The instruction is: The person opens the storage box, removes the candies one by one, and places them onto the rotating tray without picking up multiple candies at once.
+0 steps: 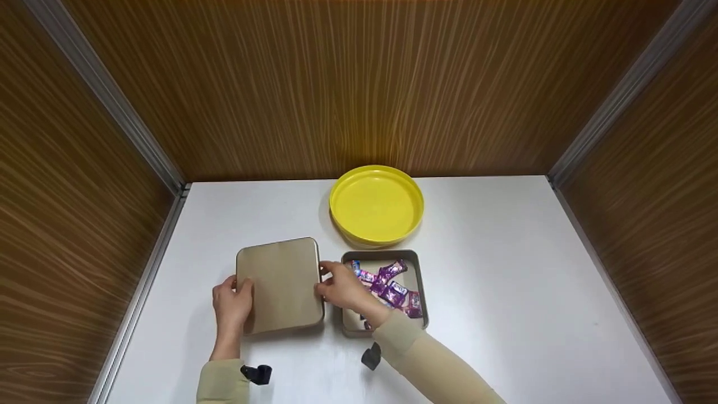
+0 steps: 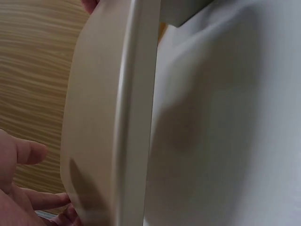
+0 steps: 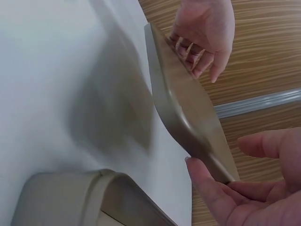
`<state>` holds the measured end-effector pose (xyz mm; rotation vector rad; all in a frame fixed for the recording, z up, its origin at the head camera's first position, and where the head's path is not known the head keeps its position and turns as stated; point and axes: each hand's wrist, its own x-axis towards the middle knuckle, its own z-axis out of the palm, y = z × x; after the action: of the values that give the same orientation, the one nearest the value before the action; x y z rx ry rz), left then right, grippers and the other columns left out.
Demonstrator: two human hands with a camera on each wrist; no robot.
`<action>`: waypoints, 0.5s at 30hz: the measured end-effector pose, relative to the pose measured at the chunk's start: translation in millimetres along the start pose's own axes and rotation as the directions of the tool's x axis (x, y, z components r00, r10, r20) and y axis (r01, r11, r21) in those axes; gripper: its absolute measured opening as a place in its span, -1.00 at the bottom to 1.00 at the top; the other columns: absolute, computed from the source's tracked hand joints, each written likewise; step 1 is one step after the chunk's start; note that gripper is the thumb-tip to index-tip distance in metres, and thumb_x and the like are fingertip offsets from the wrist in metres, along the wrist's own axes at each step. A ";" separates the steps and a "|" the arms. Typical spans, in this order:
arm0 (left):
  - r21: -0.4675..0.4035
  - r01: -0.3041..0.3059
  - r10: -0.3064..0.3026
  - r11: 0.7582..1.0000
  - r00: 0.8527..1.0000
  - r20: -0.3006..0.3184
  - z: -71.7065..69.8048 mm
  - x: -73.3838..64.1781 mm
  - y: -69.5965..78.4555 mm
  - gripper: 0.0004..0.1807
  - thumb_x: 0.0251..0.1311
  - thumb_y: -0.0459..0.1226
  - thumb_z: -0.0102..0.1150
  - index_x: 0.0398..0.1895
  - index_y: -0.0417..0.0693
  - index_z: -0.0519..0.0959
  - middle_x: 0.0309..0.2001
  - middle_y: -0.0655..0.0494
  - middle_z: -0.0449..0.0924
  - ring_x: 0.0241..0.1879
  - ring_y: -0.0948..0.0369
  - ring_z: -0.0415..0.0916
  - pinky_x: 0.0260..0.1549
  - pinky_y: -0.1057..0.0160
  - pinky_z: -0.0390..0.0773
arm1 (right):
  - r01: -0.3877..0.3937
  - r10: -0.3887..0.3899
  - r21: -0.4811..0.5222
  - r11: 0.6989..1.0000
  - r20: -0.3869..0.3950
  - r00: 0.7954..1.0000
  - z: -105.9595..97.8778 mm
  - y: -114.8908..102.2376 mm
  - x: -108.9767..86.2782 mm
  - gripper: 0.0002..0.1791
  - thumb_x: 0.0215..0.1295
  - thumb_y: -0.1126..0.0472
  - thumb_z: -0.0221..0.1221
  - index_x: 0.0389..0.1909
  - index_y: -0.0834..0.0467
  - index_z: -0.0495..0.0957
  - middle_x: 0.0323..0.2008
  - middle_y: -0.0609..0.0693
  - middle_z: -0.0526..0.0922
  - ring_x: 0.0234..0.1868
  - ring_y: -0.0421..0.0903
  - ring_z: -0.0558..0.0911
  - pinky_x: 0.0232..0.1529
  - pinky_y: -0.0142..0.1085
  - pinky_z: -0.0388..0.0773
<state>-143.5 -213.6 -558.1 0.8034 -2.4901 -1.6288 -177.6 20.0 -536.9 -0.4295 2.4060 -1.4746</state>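
Observation:
A flat, square gold-beige tin lid [image 1: 280,289] is held above the table, smooth face up and slightly tilted. My left hand [image 1: 232,306] holds its left edge, fingers at the rim. On the opposite edge, my right hand [image 1: 345,287] has its fingertips against the rim, as the right wrist view shows with the lid [image 3: 188,101] and the fingers [image 3: 207,186]. Beneath my right wrist stands the matching square tin [image 1: 424,300], uncovered. Several purple, shiny wrapped candies [image 1: 394,293] lie inside; my right hand and forearm hide some of them.
A round yellow bowl [image 1: 376,205] stands behind the tin, near the back wall. White tabletop [image 1: 505,269] extends to both sides. Wood-grain panels [image 1: 370,90] enclose the back and sides. A small black mount [image 1: 257,374] sits at the left wrist.

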 end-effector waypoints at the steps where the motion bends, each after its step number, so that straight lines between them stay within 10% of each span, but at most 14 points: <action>1: -0.001 0.001 -0.001 1.000 1.000 -0.004 -1.1 1.1 -1.8 -0.42 0.40 -0.21 -0.06 0.30 -0.51 0.28 0.17 -0.39 0.19 0.08 -0.16 0.24 0.08 -0.16 0.37 | -0.008 0.008 0.004 1.000 0.003 1.000 2.5 0.2 1.1 -0.45 0.11 0.46 0.18 0.19 0.41 0.44 -0.11 0.16 0.59 -0.28 -0.08 0.69 -0.42 -0.35 0.63; 15: 0.103 0.027 -0.032 0.994 0.998 0.050 -3.5 13.3 -31.8 -0.40 0.43 -0.13 -0.10 0.23 -0.57 0.32 0.14 -0.47 0.20 0.14 -0.29 0.23 0.12 -0.26 0.33 | -0.067 0.068 -0.132 0.989 0.001 0.998 33.1 9.2 11.9 -0.59 0.00 0.42 0.18 -0.04 0.35 0.57 -0.45 -0.01 0.57 -0.51 -0.19 0.54 -0.44 -0.35 0.58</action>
<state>-141.5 -232.3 -587.3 0.8226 -2.6287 -1.5611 -176.5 -7.6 -560.7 -0.3766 2.4976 -1.2892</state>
